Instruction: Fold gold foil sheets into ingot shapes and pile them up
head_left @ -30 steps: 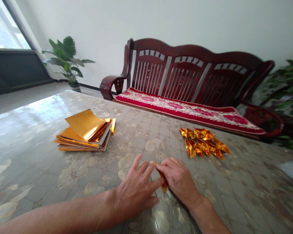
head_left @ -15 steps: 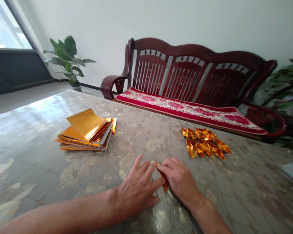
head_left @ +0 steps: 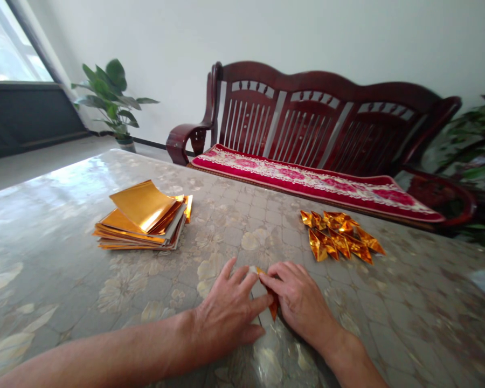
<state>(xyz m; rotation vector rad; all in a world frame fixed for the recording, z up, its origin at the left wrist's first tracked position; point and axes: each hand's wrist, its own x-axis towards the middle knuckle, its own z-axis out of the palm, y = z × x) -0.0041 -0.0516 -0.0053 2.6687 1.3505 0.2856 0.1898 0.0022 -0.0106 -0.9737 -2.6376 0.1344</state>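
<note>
My left hand (head_left: pixel 226 310) and my right hand (head_left: pixel 301 302) lie together on the table (head_left: pixel 64 302), fingers pressed down on a small gold foil paper (head_left: pixel 271 302) that is mostly hidden between them. Only a folded orange-gold strip of it shows. A stack of flat gold foil sheets (head_left: pixel 143 218) sits to the left, its top sheet curling up. A pile of several folded gold pieces (head_left: pixel 339 237) lies to the right, beyond my right hand.
The table has a glossy floral cover. Behind it stands a dark wooden bench (head_left: pixel 307 118) with a red cushion (head_left: pixel 315 180). A potted plant (head_left: pixel 111 102) stands at the far left by a window, more foliage (head_left: pixel 477 161) at the right.
Both hands stay on the gold paper; the fingers shift only slightly. The view has drifted a little.
</note>
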